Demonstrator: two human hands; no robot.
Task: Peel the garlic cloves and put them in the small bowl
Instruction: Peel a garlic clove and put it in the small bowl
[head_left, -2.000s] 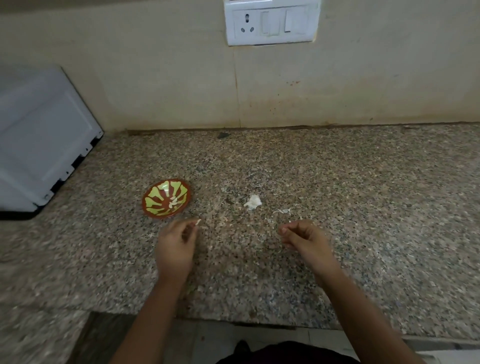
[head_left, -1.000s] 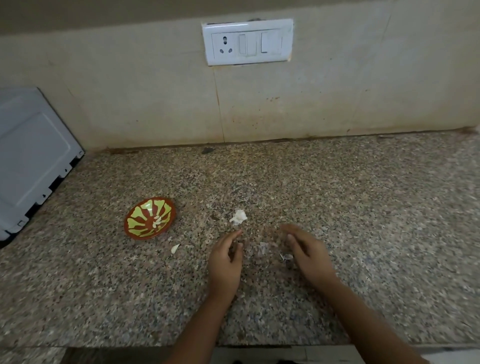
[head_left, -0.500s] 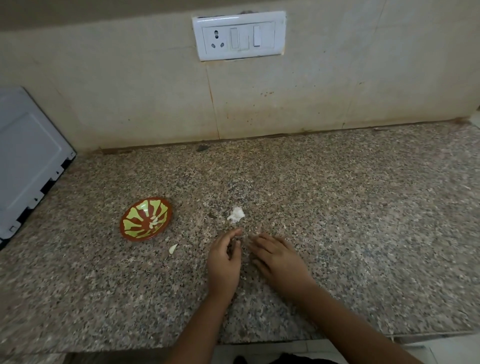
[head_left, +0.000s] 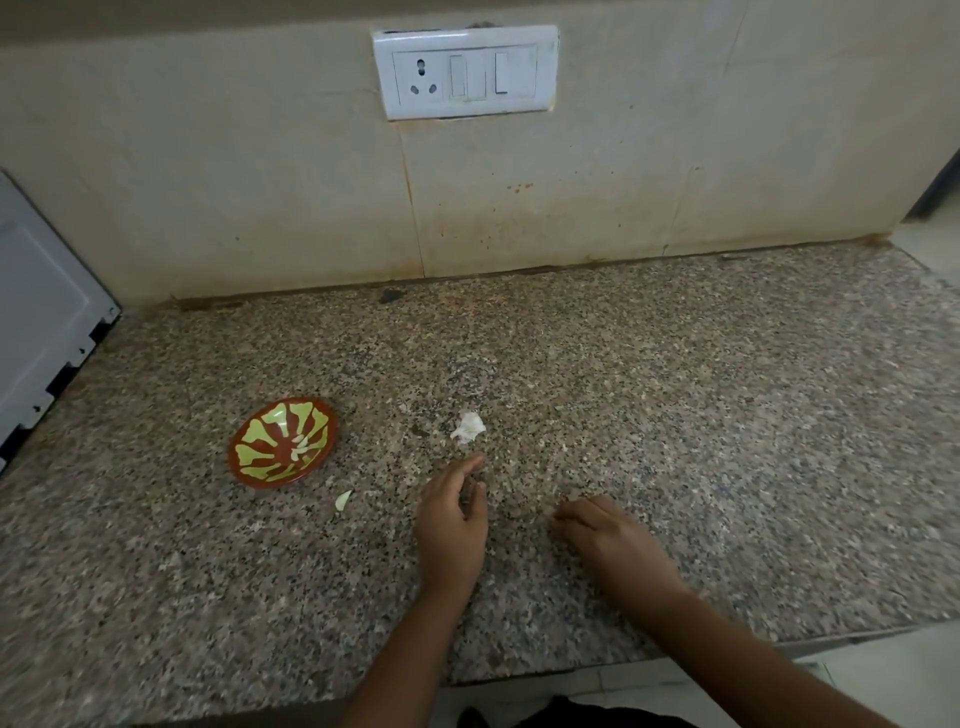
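Small bowl (head_left: 283, 441) sits toward the counter's (head_left: 675, 389) left edge; a garlic clove (head_left: 343, 500) lies just beside it, frontward; left hand (head_left: 452, 525) loosely curved, holding nothing; right hand (head_left: 608, 540) curled downward, grip unclear.

White appliance (head_left: 47, 322) cut by left edge, bowl (head_left: 260, 482) contents too small, right hand (head_left: 613, 545) fingertips hidden

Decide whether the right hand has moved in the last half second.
Yes. Judged against the white peel scrap, the right hand has slid rightward, away from it.
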